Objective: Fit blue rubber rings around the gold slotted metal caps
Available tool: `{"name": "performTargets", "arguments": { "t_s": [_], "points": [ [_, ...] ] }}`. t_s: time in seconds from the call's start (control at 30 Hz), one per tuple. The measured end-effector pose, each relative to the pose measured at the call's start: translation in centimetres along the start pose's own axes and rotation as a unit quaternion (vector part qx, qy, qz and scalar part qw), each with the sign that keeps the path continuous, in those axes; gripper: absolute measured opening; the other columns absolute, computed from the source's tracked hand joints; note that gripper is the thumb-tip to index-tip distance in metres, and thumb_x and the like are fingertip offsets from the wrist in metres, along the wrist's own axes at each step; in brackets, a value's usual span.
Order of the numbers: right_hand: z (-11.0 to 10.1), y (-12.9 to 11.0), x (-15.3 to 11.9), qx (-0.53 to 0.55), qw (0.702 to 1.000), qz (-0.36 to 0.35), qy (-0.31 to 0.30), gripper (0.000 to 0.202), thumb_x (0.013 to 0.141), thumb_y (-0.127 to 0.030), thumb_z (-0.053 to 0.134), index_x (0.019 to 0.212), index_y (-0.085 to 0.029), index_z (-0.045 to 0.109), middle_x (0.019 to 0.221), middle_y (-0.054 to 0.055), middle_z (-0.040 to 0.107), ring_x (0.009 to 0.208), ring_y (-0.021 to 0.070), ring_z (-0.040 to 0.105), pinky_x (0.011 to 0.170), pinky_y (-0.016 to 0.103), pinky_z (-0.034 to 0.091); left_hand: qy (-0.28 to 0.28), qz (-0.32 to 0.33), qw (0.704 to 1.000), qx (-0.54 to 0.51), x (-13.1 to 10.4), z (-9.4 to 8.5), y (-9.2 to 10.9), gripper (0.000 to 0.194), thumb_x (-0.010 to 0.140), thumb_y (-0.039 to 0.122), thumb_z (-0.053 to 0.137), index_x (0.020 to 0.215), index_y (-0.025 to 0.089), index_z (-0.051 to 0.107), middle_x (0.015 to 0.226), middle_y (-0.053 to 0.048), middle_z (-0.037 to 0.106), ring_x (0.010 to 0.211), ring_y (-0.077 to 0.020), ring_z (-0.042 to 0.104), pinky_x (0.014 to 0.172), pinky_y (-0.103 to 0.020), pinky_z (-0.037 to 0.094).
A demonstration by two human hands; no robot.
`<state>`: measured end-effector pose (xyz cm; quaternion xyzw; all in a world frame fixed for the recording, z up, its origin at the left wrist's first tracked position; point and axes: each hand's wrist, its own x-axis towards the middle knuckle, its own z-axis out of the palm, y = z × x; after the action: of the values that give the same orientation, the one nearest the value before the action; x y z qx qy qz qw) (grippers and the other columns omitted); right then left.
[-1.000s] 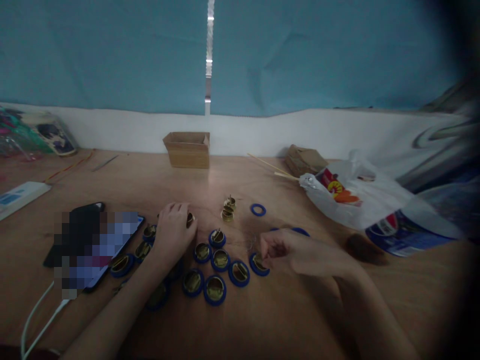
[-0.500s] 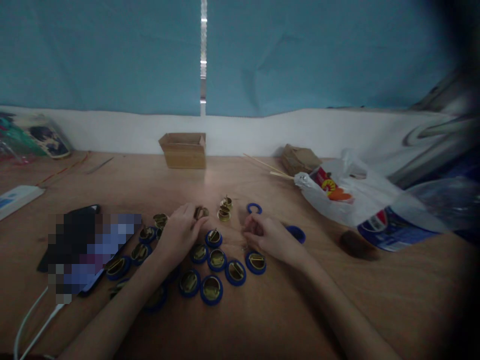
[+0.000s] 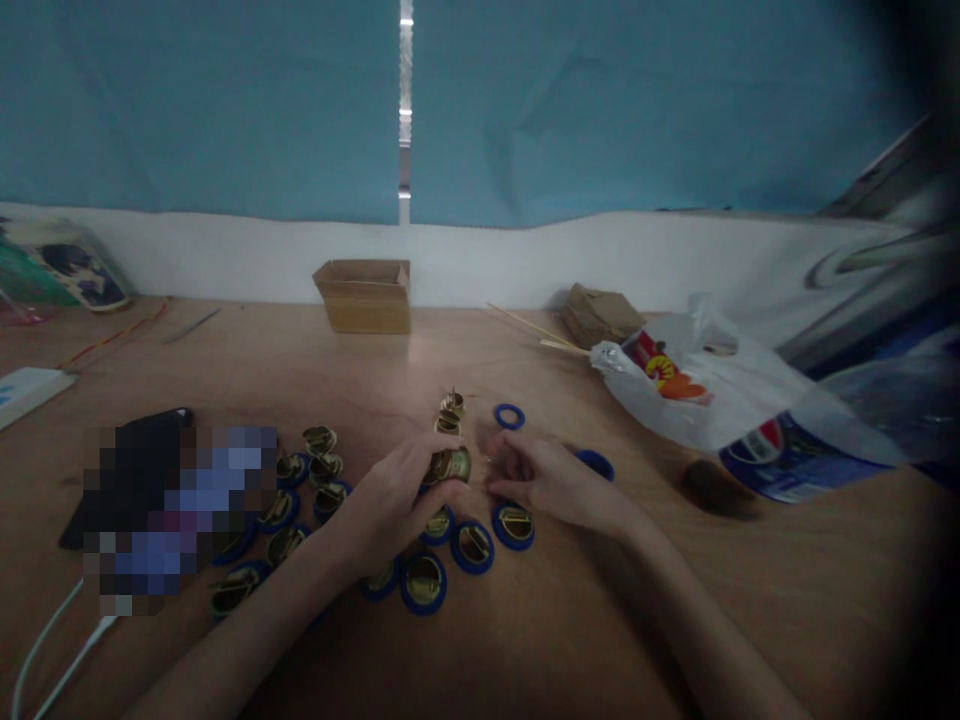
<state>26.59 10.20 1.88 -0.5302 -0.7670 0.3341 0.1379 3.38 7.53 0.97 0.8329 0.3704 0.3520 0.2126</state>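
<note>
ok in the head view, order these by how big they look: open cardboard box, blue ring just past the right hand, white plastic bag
1. White plastic bag
2. Cardboard box
3. Blue ring, easily smallest

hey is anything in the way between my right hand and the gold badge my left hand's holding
Nothing visible stands between your right hand and the gold badge in your left hand. The loose blue ring lies just beyond that gap, off the direct line.
</note>
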Motion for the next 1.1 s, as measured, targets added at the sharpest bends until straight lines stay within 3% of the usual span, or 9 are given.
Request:
{"name": "performTargets", "arguments": {
  "t_s": [0.23,0.47,0.93,1.1],
  "points": [
    [0.1,0.04,0.06,0.013,0.999,-0.02,-0.038,0.016,0.078,-0.021,0.067,0.087,-0.019,0.055,0.067,-0.003,0.054,0.06,0.0128,0.05,0.051,0.025,0.035,0.013,-0.032,0.999,-0.03,0.09,-0.27,0.26,0.028,0.09,0.022,0.055,0.117,0.021,0.049,0.109,-0.007,0.066,0.1,-0.0203,0.065,0.084,-0.033,0.054],
    [0.46,0.41,0.17,0.011,0.999,-0.026,-0.031,0.013,0.078,-0.02,0.067,0.085,-0.019,0.056,0.066,-0.004,0.053,0.059,0.012,0.05,0.05,0.024,0.034,0.042,-0.058,0.997,-0.037,0.5,-0.52,0.56,0.026,0.088,0.022,0.057,0.113,0.02,0.052,0.1,-0.005,0.067,0.088,-0.017,0.067,0.079,-0.028,0.052],
    [0.56,0.6,0.13,0.01,0.999,-0.037,-0.037,0.013,0.079,-0.018,0.066,0.087,-0.019,0.056,0.068,-0.003,0.055,0.06,0.013,0.051,0.051,0.025,0.034,0.046,-0.086,0.994,-0.045,0.62,-0.59,0.6,0.024,0.087,0.024,0.057,0.111,0.02,0.053,0.097,-0.005,0.068,0.081,-0.0176,0.068,0.069,-0.028,0.051],
    [0.71,0.51,0.18,0.008,0.999,-0.047,-0.024,0.014,0.079,-0.016,0.065,0.087,-0.02,0.055,0.068,-0.003,0.054,0.059,0.0126,0.049,0.051,0.025,0.032,0.051,-0.084,0.994,-0.038,0.61,-0.6,0.69,0.024,0.087,0.023,0.058,0.11,0.02,0.054,0.096,-0.005,0.068,0.084,-0.0183,0.067,0.075,-0.03,0.051]
  ]
}}
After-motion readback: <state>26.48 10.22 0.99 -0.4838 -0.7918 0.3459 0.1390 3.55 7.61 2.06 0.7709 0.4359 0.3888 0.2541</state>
